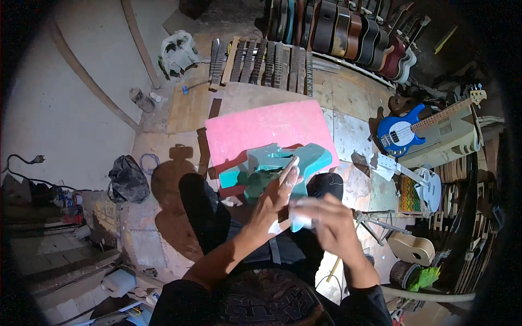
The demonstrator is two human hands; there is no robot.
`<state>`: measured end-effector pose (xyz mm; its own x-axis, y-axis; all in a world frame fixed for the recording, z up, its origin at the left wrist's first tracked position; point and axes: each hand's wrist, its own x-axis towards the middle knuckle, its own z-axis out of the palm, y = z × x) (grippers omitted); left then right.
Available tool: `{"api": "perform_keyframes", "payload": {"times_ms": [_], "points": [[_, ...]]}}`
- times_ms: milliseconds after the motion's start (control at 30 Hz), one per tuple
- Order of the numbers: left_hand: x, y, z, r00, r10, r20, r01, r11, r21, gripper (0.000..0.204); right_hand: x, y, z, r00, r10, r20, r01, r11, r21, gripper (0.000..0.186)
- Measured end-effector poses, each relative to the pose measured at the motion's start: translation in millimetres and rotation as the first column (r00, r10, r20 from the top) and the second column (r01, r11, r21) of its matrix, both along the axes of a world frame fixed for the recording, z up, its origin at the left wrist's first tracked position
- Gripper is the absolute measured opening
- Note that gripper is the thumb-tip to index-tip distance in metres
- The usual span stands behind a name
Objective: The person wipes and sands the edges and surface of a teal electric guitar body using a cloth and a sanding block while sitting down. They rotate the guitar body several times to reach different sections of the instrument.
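Observation:
A glossy teal electric guitar body [312,157] with a dark cut-out in its middle lies tilted across my lap, over the pink board's near edge. Flat along its near side rests my left hand [278,194], fingers stretched out and pointing away from me. White residue marks those fingers and the wrist. Close by, my right hand [330,221] is curled and smeared by motion at the body's near right end. A small white pad [303,219] shows under its fingers, too blurred to tell its exact kind.
Ahead lies a pink board [261,120], with a row of fretted guitar necks [261,64] beyond it. Several guitar bodies [348,32] stand in a rack at the back. A blue bass [399,130] and a white guitar [429,190] are right. A black plastic bag [129,179] sits left.

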<state>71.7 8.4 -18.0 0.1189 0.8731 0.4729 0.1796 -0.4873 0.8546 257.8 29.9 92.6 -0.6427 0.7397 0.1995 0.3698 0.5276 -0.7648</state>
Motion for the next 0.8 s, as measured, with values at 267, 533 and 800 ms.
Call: {"api": "perform_keyframes", "payload": {"times_ms": [267,533,800], "points": [[3.8,-1.3,-6.3,1.0,-0.002,-0.031,0.003,0.999,0.032,0.105,-0.6,-12.2,-2.0,0.999,0.02,-0.032,-0.017,0.997,0.081,0.051],[1.5,0.6,1.6,0.999,0.025,-0.047,-0.028,0.998,-0.054,0.114,-0.3,-17.7,-4.8,0.998,-0.046,-0.032,0.051,0.983,0.176,0.051],[-1.6,8.0,3.3,0.978,0.055,-0.199,-0.051,0.998,0.025,0.114,-2.5,-26.5,-3.8,0.998,-0.038,-0.057,0.048,0.981,0.189,0.052]]}}
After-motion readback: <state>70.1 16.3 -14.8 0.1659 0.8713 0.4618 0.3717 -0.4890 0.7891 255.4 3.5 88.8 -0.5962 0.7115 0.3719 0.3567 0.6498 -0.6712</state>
